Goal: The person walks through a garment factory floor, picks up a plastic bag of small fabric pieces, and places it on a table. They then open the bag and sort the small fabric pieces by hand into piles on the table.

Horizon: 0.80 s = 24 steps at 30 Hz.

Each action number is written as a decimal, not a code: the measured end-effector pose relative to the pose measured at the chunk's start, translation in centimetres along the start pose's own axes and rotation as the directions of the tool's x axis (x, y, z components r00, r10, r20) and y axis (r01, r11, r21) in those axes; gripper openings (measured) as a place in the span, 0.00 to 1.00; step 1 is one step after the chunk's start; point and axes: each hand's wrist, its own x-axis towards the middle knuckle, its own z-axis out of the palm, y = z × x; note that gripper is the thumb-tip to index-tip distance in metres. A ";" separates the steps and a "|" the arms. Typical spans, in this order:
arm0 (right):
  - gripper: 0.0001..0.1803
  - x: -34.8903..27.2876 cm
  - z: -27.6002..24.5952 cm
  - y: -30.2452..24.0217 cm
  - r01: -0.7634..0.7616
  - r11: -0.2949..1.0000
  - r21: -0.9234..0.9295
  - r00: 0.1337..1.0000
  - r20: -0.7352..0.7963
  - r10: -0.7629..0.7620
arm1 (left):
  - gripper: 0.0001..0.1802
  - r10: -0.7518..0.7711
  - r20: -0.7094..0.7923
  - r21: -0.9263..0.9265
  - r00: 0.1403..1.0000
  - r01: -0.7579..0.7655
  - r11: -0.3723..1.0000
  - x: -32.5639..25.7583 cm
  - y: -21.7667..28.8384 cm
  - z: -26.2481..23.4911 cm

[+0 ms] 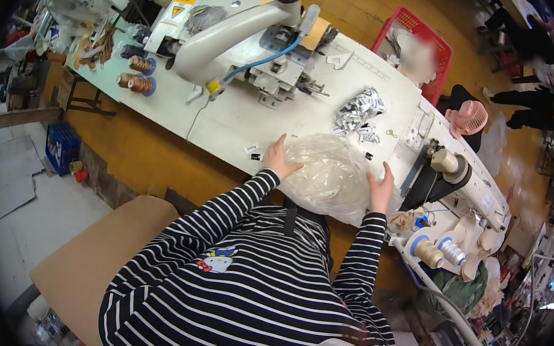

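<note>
A clear plastic bag [326, 178], puffed and crinkled, lies at the front edge of the white table [222, 120], between my hands. My left hand [282, 159] is at its left side, thumb and fingers spread, the thumb against the plastic. At the bag's right side my right hand [380, 186] is open too, thumb apart from the raised fingers. Neither hand visibly grips the bag. Just beyond it sits a pile of small black-and-white labels [361, 109], partly in clear plastic. A small black label [256, 157] lies left of my left hand.
A large sewing machine [236, 42] stands at the back left beside brown thread spools [137, 83]. Another machine [470, 178] is on the right, with thread cones [427, 251] near it. Beyond the table are a red crate [442, 62], a pink fan [467, 118] and other people.
</note>
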 end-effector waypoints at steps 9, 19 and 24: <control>0.28 -5.3 1.7 -2.4 0.078 0.996 -0.042 0.992 -0.096 -0.081 | 0.39 0.157 -0.188 0.170 0.970 -0.125 0.977 -1.2 -8.3 -2.4; 0.28 -10.0 5.3 1.4 -0.229 0.973 -0.026 0.968 -0.108 0.225 | 0.10 0.461 -0.062 0.085 0.885 -0.455 0.886 4.6 -15.6 -2.2; 0.23 -14.5 6.6 0.6 -0.242 0.938 0.248 0.928 -0.222 0.298 | 0.08 0.409 -0.025 0.089 0.912 -0.405 0.910 7.8 -12.4 -4.3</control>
